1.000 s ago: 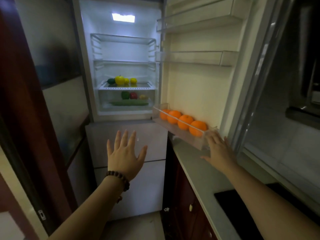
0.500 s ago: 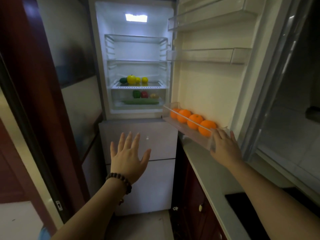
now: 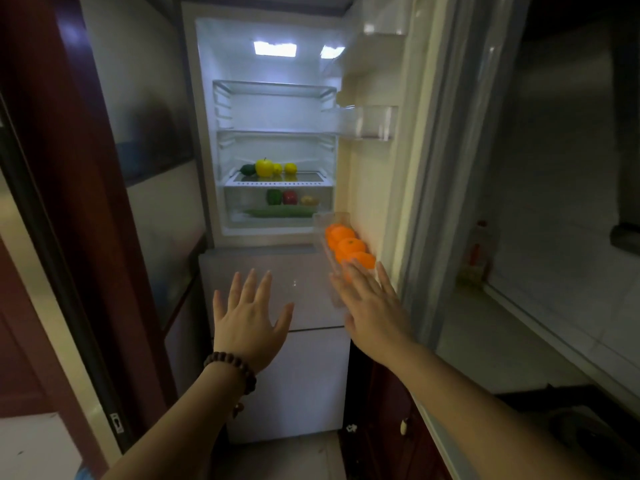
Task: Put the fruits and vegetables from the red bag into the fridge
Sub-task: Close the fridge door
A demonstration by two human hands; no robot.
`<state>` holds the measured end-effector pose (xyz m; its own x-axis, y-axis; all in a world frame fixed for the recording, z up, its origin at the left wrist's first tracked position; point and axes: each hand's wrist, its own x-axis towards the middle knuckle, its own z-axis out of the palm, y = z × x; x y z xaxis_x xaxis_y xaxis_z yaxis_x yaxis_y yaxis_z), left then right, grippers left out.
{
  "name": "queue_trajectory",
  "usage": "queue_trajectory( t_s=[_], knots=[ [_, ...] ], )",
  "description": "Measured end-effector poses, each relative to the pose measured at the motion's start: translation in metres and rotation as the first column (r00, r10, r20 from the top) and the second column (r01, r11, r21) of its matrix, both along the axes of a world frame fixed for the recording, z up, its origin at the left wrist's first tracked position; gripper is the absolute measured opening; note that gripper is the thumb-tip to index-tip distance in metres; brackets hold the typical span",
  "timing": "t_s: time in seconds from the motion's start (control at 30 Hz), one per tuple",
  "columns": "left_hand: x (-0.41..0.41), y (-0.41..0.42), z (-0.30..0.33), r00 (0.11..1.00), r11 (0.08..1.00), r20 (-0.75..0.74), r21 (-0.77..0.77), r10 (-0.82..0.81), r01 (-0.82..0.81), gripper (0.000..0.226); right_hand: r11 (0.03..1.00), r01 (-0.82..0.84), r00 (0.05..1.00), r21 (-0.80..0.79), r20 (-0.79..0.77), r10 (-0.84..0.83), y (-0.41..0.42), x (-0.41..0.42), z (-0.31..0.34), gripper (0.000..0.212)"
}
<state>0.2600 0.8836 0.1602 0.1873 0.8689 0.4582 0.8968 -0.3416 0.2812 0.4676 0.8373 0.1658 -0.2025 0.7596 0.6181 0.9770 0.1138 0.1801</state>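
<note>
The fridge (image 3: 273, 109) stands lit with its upper door (image 3: 388, 188) swung partway inward. A yellow apple (image 3: 265, 168), lemons (image 3: 290, 168) and a dark green fruit (image 3: 247, 169) sit on the lowest shelf. Peppers (image 3: 274, 196) and a cucumber (image 3: 278, 212) lie in the drawer below. Several oranges (image 3: 349, 247) fill the door's lowest bin. My right hand (image 3: 372, 301) lies flat against that bin's front, fingers spread, holding nothing. My left hand (image 3: 247, 318) hovers open before the lower fridge doors. The red bag is not in view.
A dark red door frame (image 3: 69, 202) rises at the left. A counter (image 3: 502, 341) runs along the right, with a bottle (image 3: 479, 251) against the tiled wall. Dark red cabinets (image 3: 391, 427) stand below the counter.
The fridge door has swung toward closing under my right hand, so the oranges now line up nearly end-on. My view has shifted right; the left hand stays raised and open.
</note>
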Motion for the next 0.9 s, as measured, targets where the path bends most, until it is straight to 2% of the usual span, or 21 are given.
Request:
queue_trajectory(
  t_s=[0.1, 0.17, 0.27, 0.43, 0.5, 0.63, 0.77, 0.9],
  knots=[
    [-0.009, 0.004, 0.007, 0.999, 0.999, 0.017, 0.005, 0.037, -0.037, 0.069, 0.982, -0.031, 0.99, 0.188, 0.139, 0.004, -0.007, -0.005, 0.026, 0.053],
    [-0.014, 0.008, 0.009, 0.998, 0.998, 0.025, 0.005, 0.057, -0.057, 0.069, 0.971, -0.004, 0.978, 0.241, 0.202, -0.046, -0.001, 0.004, 0.044, 0.05],
    [-0.021, 0.016, 0.008, 0.997, 0.997, 0.032, 0.009, 0.072, -0.072, 0.07, 0.982, -0.043, 0.917, 0.186, 0.398, -0.035, 0.022, 0.01, 0.058, 0.056],
    [-0.043, 0.033, 0.008, 0.992, 0.993, 0.044, 0.029, 0.115, -0.116, 0.071, 0.955, -0.287, 0.783, 0.072, 0.592, 0.191, 0.067, -0.023, 0.066, 0.048],
    [-0.054, 0.042, 0.006, 0.989, 0.989, 0.038, 0.028, 0.145, -0.146, 0.072, 0.937, -0.346, 0.744, 0.053, 0.624, 0.24, 0.086, -0.036, 0.07, 0.049],
    [-0.076, 0.064, 0.005, 0.978, 0.979, 0.05, 0.01, 0.204, -0.205, 0.073, 0.915, -0.4, 0.728, 0.052, 0.625, 0.283, 0.131, -0.074, 0.07, 0.051],
    [-0.093, 0.099, 0.001, 0.971, 0.973, 0.081, 0.038, 0.224, -0.228, 0.073, 0.915, -0.399, 0.723, 0.055, 0.632, 0.277, 0.186, -0.123, 0.068, 0.053],
    [-0.113, 0.147, -0.001, 0.967, 0.964, 0.077, 0.09, 0.243, -0.249, 0.084, 0.908, -0.415, 0.707, 0.06, 0.649, 0.281, 0.252, -0.161, 0.066, 0.049]
  ],
)
